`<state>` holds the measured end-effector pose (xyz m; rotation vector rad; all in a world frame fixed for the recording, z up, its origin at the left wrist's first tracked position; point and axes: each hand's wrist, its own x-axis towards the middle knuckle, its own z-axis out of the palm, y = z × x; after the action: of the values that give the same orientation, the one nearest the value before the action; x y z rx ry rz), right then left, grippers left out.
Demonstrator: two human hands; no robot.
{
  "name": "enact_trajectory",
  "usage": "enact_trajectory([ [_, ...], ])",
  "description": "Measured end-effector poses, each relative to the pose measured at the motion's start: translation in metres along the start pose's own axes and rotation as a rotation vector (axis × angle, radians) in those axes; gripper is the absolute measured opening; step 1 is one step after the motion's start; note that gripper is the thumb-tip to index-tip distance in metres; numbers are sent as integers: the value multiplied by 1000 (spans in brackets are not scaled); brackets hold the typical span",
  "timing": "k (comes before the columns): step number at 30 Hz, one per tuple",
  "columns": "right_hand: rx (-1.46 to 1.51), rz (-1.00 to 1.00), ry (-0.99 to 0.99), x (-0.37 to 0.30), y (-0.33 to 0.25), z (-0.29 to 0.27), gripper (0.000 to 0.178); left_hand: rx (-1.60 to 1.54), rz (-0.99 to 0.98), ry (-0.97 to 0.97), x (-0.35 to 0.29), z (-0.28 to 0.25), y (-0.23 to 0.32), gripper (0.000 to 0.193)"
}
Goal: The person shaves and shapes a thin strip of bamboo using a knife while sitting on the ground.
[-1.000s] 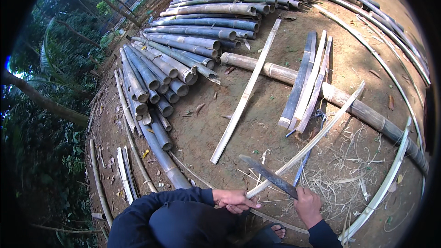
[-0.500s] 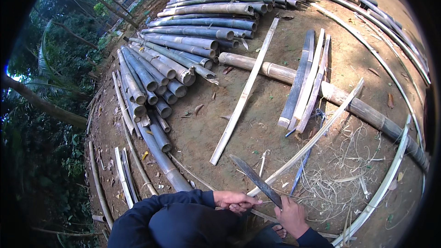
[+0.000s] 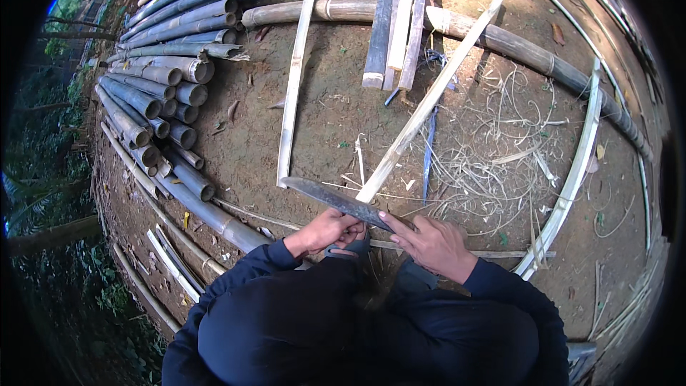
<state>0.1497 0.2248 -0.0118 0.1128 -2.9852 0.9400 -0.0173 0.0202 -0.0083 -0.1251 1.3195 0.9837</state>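
My right hand (image 3: 436, 245) is closed round the handle of a machete (image 3: 336, 200), one finger stretched along the base of its blade. The dark blade points left and lies across the near end of a pale split bamboo strip (image 3: 418, 118). Beside that end, my left hand (image 3: 325, 232) is closed with the fingers curled; it appears to grip the strip just below the blade, though the fingers partly hide the hold. From there the strip slants away to the right, its far end up by a thick bamboo pole (image 3: 514, 41) lying on the ground.
Stacked bamboo poles (image 3: 171, 14) fill the far left. A pale bamboo slat (image 3: 294, 93) leans on the thick pole, next to several split slats (image 3: 379, 36). Curly shavings (image 3: 493, 157) cover the ground at right, near a long curved strip (image 3: 572, 189).
The view has tipped downward, showing more of my legs. The machete now lies flatter across the strip's near end. My hands have drawn closer together.
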Motion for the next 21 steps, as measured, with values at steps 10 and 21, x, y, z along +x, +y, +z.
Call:
enact_trajectory([
  [10, -135, 85, 119, 12, 19, -12, 48, 170, 163, 13, -18, 15, 9, 25],
  [21, -267, -77, 123, 13, 28, -18, 51, 99, 164, 34, -27, 17, 12, 20],
])
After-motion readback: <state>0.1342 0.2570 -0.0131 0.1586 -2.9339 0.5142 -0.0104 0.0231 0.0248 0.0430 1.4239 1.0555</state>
